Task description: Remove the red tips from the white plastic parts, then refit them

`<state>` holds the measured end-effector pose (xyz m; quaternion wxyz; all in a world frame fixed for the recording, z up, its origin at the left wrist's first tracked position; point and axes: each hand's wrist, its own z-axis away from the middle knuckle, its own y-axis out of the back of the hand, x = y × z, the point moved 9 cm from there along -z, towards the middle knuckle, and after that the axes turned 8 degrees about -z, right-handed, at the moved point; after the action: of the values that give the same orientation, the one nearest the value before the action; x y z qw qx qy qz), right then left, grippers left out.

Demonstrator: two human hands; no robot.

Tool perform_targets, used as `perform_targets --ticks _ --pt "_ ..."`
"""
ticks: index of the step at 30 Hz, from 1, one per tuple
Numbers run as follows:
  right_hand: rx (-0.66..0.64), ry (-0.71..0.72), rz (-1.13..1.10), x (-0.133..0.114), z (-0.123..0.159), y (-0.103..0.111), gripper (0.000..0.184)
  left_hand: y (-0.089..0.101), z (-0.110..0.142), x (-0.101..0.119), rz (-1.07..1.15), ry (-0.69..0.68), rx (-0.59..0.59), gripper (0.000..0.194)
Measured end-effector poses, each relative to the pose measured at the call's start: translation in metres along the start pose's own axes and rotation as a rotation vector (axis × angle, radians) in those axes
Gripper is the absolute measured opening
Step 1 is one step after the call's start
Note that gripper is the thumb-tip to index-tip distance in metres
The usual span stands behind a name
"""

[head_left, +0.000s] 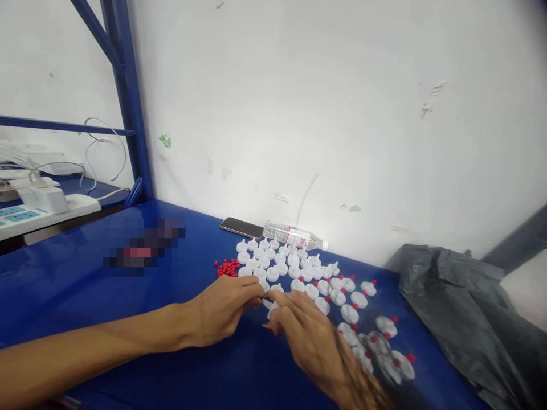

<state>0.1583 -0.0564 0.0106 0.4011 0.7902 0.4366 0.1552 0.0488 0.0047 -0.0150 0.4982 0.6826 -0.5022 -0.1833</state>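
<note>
My left hand (222,310) and my right hand (305,333) meet over the blue table (85,285), fingertips pinched together on a small white plastic cap (272,307). Just beyond them lie several white round caps (277,262), bare of red. To the right, several white caps with red tips (354,302) are spread out. A small heap of red plugs (228,267) sits left of the white caps. Whether a red plug is in my left fingers is hidden.
A phone (241,227) and a lying plastic water bottle (293,235) rest by the white wall. A dark grey plastic bag (465,307) covers the table's right end. A blue rack post (128,97), cables and a power strip (38,213) stand at left.
</note>
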Motion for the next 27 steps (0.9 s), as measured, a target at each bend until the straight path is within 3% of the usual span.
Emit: perform_targets --ticks 5,9,11,15,18,20,27 --pt "0.051 0.073 0.154 -0.011 -0.004 0.001 0.027 0.008 -0.005 0.005 -0.001 -0.014 0.000 0.019" --pt "0.013 0.056 0.202 -0.007 -0.018 0.014 0.043 0.035 -0.015 0.005 -0.020 -0.002 0.049 0.024" --pt "0.010 0.032 0.223 0.003 -0.029 0.027 0.048 0.053 -0.018 -0.005 -0.084 0.046 0.115 0.028" --pt "0.072 -0.160 0.212 0.050 -0.051 0.052 0.034 0.075 -0.017 -0.032 -0.268 0.123 0.198 0.025" --pt "0.175 -0.262 0.148 0.081 -0.052 0.063 0.029 0.065 -0.017 -0.045 -0.396 0.105 0.070 0.020" --pt "0.173 -0.262 0.146 0.088 -0.047 0.061 0.030 0.054 -0.016 -0.046 -0.439 0.077 -0.029 0.018" --pt "-0.080 -0.243 0.086 0.072 -0.028 0.032 0.036 0.038 -0.012 -0.040 -0.548 0.058 -0.134 0.011"
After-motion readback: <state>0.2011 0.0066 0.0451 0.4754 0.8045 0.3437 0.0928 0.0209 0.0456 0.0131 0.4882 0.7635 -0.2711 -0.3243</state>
